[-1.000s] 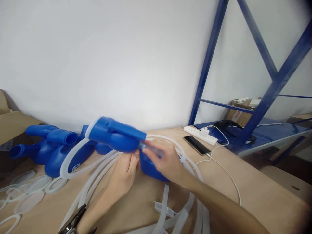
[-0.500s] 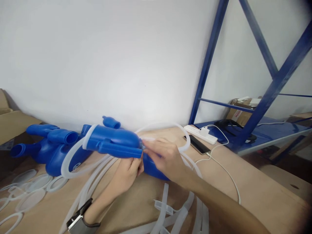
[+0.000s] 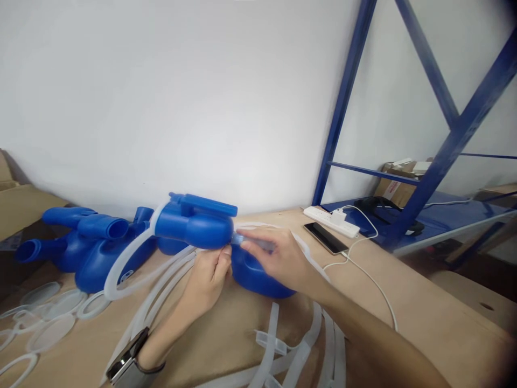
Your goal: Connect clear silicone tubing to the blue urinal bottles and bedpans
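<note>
My left hand (image 3: pixel 208 277) grips a blue plastic container (image 3: pixel 194 223) from below, holding it level above the table. A white ring strap (image 3: pixel 125 261) hangs from its wide mouth on the left. My right hand (image 3: pixel 278 256) pinches a translucent tube (image 3: pixel 246 240) at the container's narrow right end. Another blue container (image 3: pixel 258 277) lies on the table under both hands. Long translucent hoses (image 3: pixel 161 291) run across the wooden table (image 3: pixel 424 307) beneath them.
Several blue containers (image 3: pixel 81 242) lie at the left by the wall, with clear lids and rings (image 3: pixel 44 318) in front. White straps (image 3: pixel 299 350) lie near me. A phone (image 3: pixel 326 238) and a power strip (image 3: pixel 331 222) with cable sit at the right, beside a blue shelf frame (image 3: pixel 444 156).
The held container has been rolled in my left hand, so its flat ridge now faces up. My right hand stays at the tube on its narrow end.
</note>
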Demonstrator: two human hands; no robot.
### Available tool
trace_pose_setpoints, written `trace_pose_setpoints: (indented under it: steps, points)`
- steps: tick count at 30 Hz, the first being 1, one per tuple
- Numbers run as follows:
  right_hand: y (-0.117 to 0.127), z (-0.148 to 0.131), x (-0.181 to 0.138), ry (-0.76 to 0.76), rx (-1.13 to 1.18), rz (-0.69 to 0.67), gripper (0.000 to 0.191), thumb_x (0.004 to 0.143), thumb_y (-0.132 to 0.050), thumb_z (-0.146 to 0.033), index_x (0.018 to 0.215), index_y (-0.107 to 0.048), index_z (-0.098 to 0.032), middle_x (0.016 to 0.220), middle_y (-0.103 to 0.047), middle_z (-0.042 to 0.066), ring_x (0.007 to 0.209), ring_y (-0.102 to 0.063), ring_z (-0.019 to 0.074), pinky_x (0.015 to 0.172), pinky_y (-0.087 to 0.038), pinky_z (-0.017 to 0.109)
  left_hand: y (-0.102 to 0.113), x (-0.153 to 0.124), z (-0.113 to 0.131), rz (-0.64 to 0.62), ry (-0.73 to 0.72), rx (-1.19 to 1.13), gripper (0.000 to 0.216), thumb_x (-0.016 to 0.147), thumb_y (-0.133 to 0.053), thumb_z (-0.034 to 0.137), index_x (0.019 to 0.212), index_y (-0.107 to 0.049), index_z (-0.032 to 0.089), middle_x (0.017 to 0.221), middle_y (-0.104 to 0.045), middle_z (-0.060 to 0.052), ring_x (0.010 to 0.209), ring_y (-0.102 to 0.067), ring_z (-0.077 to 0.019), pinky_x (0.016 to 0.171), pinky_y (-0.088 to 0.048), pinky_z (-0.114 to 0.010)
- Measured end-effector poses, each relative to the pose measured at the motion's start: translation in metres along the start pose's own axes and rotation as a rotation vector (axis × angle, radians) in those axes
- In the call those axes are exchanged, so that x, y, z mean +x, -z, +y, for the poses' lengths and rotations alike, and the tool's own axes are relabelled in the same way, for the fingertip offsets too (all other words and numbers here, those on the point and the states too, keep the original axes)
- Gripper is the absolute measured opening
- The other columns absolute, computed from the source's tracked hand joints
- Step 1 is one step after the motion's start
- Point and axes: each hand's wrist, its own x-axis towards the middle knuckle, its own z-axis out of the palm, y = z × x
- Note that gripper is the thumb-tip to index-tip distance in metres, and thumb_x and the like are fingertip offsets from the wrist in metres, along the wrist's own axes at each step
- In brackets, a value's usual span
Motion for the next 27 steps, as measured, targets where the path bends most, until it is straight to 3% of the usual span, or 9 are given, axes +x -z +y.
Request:
trace_pose_setpoints:
  steps: [4, 13, 21, 27]
  points:
    - [0.002, -0.005, -0.001, 0.018, 0.003, -0.006, 0.027, 0.097, -0.070, -0.022, 0.123, -0.079, -0.024, 0.120, -0.080, 0.004, 0.110, -0.077, 0.0237, 0.101, -0.059, 0.036, 0.003, -0.002, 0.003, -0.023, 0.001, -0.011, 0.042, 0.099, -0.034, 0.041, 0.061, -0.043, 0.026, 0.049, -0.048, 0.003, 0.051, -0.049, -0.0156, 0.057, -0.038, -0.031]
    - [-0.006, -0.001, -0.003, 0.204, -0.117, 0.092, 0.027, 0.098, -0.068, -0.019, 0.122, -0.079, -0.025, 0.110, -0.082, 0.005, 0.100, -0.078, 0.0231, 0.091, -0.061, 0.037, -0.003, -0.003, 0.010, -0.088, 0.107, -0.182, 0.048, 0.102, -0.032, 0.047, 0.059, -0.042, 0.027, 0.047, -0.045, 0.004, 0.046, -0.044, -0.0141, 0.054, -0.036, -0.031]
    - [-0.005, -0.002, -0.001, 0.082, -0.045, 0.071, 0.023, 0.097, -0.070, -0.025, 0.118, -0.081, -0.026, 0.113, -0.082, 0.005, 0.102, -0.079, 0.0239, 0.092, -0.064, 0.037, 0.005, -0.002, 0.008, -0.146, 0.168, -0.155, 0.047, 0.104, -0.037, 0.053, 0.068, -0.046, 0.024, 0.058, -0.052, 0.001, 0.057, -0.052, -0.0168, 0.058, -0.041, -0.031]
    - [0.007, 0.001, 0.003, 0.100, -0.107, 0.064, 0.022, 0.097, -0.069, -0.025, 0.114, -0.081, -0.024, 0.114, -0.082, 0.005, 0.104, -0.079, 0.0243, 0.095, -0.064, 0.036, 0.025, 0.006, 0.009, -0.229, 0.203, -0.185, 0.048, 0.104, -0.044, 0.060, 0.085, -0.061, 0.020, 0.078, -0.065, -0.004, 0.073, -0.064, -0.0200, 0.063, -0.051, -0.031]
